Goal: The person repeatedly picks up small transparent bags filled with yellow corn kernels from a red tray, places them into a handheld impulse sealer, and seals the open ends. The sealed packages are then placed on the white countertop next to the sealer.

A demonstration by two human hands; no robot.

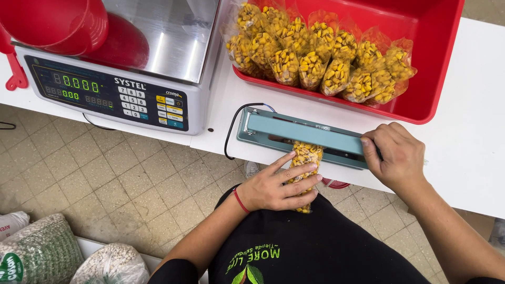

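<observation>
My left hand (pixel 276 186) grips a clear bag of yellow corn kernels (pixel 305 156), whose top end is tucked under the arm of a teal heat sealer (pixel 300 134) at the white table's front edge. My right hand (pixel 397 156) presses down on the right end of the sealer's arm. A red string bracelet sits on my left wrist. The lower part of the bag is hidden behind my fingers.
A red tub (pixel 431 68) behind the sealer holds several filled corn bags (pixel 321 52). At the left stands a digital scale (pixel 121 79) with a red scoop (pixel 63 23) on its steel pan. Sacks of grain (pixel 47 252) lie on the tiled floor below.
</observation>
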